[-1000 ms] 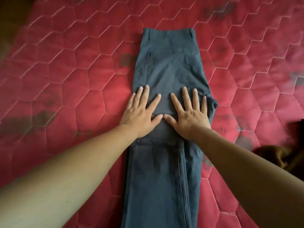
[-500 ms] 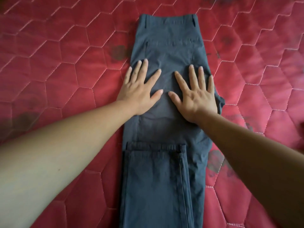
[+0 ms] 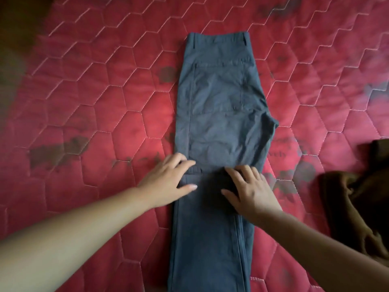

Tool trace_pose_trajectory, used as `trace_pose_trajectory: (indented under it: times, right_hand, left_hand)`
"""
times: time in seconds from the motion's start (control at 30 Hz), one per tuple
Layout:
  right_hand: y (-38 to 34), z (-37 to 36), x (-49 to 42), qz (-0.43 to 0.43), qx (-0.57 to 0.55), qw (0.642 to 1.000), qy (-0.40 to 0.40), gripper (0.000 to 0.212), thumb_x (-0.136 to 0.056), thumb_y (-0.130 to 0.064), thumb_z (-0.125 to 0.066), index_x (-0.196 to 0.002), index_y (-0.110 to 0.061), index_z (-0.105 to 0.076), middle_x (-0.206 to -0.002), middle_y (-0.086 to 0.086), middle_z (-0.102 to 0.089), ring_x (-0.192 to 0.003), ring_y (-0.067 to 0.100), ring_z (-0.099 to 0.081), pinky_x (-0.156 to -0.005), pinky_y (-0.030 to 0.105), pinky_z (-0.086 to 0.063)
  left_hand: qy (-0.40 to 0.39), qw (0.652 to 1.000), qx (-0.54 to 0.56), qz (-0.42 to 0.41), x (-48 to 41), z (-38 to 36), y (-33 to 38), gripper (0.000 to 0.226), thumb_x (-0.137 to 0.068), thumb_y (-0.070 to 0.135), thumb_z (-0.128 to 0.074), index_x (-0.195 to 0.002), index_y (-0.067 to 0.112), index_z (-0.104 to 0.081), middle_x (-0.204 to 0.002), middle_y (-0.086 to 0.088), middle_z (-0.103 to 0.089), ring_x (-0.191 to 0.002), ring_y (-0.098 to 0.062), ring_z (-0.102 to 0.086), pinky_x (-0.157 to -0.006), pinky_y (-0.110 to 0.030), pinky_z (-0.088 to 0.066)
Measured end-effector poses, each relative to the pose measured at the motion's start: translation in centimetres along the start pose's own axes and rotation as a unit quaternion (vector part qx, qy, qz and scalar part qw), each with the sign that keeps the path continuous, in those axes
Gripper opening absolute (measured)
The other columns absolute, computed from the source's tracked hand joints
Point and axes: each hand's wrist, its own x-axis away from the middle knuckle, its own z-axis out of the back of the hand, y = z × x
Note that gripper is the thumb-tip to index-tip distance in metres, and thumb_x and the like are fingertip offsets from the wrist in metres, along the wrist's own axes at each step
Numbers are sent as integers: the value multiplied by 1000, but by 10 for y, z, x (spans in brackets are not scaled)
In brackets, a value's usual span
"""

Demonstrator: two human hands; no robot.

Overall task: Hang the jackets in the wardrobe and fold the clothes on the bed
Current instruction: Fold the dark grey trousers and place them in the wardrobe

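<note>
Item: grey-blue trousers [image 3: 219,106], flat along the middle of the bed, waistband at the far end, legs doubled back toward the seat.
Hem [image 3: 195,170]: lies across the trousers just below the seat, between the two hands.
Left hand [image 3: 168,180]: at the left end of the hem; fingers [image 3: 179,163] curled over its edge, thumb flat on the cloth nearer the person, grasping the hem.
Right hand [image 3: 250,190]: at the right end of the hem; fingers [image 3: 244,171] bent with tips down at the edge, thumb spread, palm arched off the fabric, gripping the hem.
Surface: red quilted bed cover [image 3: 105,102], hexagon stitching, dark blotches.
Also present: brown garment [image 3: 357,197], crumpled at the right edge, apart from the trousers.
</note>
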Motion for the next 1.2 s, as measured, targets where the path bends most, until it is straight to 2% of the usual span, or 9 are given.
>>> trace_pose_trajectory:
  times: [0.23, 0.33, 0.4, 0.47, 0.57, 0.73, 0.9, 1.07, 1.2]
  right_hand:
    - [-9, 28, -20, -196, -187, 955, -124, 20, -87, -12, -66, -94, -17, -49, -87, 7, -59, -82, 28, -55, -68, 34, -33]
    - [-14, 45, -18, -250, -287, 917, -118, 44, -87, -11, -73, -111, -22, -38, -87, 10, -62, -71, 30, -58, -60, 34, -46]
    - [-18, 49, -11, -319, -422, 838, -134, 70, -78, -5, -84, -123, -25, -34, -90, 6, -58, -64, 16, -55, -46, 24, -45]
    - [-22, 43, -1, -371, -463, 792, -143, 77, -72, -2, -89, -126, -23, -38, -89, 6, -58, -62, 13, -53, -42, 19, -41]
    - [-26, 30, 20, -407, -458, 773, -167, 38, -75, 3, -85, -98, -12, -58, -77, 2, -61, -54, 9, -55, -42, 17, -39]
    - [-28, -7, 58, -379, -417, 800, -207, 25, -89, 1, -72, -71, -10, -59, -54, -3, -52, -47, 11, -49, -49, 23, -39]
    - [-32, 6, 38, -343, -465, 810, -101, 18, -89, -3, -68, -78, 1, -54, -70, 8, -51, -67, 19, -47, -63, 35, -37]
    - [-30, 94, -40, -284, -526, 802, 17, 19, -87, -12, -72, -77, -6, -56, -70, 7, -52, -69, 19, -50, -66, 34, -41]
    - [-22, 142, -98, -308, -515, 800, 12, 13, -99, -28, -66, -92, -19, -59, -67, -7, -52, -48, 6, -50, -50, 23, -44]
  left_hand:
    - [-110, 976, 144, 121, -3, 17, 11, 24, -85, 15, -73, -96, 26, -55, -94, 3, -58, -81, -19, -60, -65, -27, -43]
    - [-110, 965, 195, 134, 8, 27, 21, 21, -88, 9, -71, -94, 23, -56, -86, 1, -63, -73, -10, -56, -65, -25, -48]
    - [-100, 945, 270, 157, 18, 30, 26, 24, -87, 8, -72, -93, 27, -57, -86, 1, -63, -75, -9, -55, -72, -34, -50]
    - [-88, 898, 378, 205, 29, 26, 32, 35, -86, 11, -74, -103, 36, -57, -100, 2, -65, -83, -8, -57, -73, -31, -49]
    - [-91, 809, 487, 316, 52, 4, 40, 80, -88, 12, -75, -151, 35, -33, -150, -3, -44, -121, -17, -55, -79, -29, -51]
    - [-91, 777, 499, 373, 87, -48, 33, 77, -96, 15, -68, -158, 16, -23, -160, -15, -33, -130, -23, -50, -102, -41, -46]
    - [28, 778, 526, 343, 63, -14, 42, 45, -99, 13, -63, -140, 25, -51, -141, -9, -49, -110, -18, -60, -92, -48, -53]
    - [133, 779, 549, 272, -1, 79, 46, 50, -99, 10, -62, -145, 19, -46, -112, 7, -56, -91, -6, -59, -62, -22, -43]
    - [72, 759, 597, 249, -48, 133, 39, 57, -100, 31, -62, -150, 28, -36, -128, 5, -54, -113, -16, -54, -94, -42, -46]
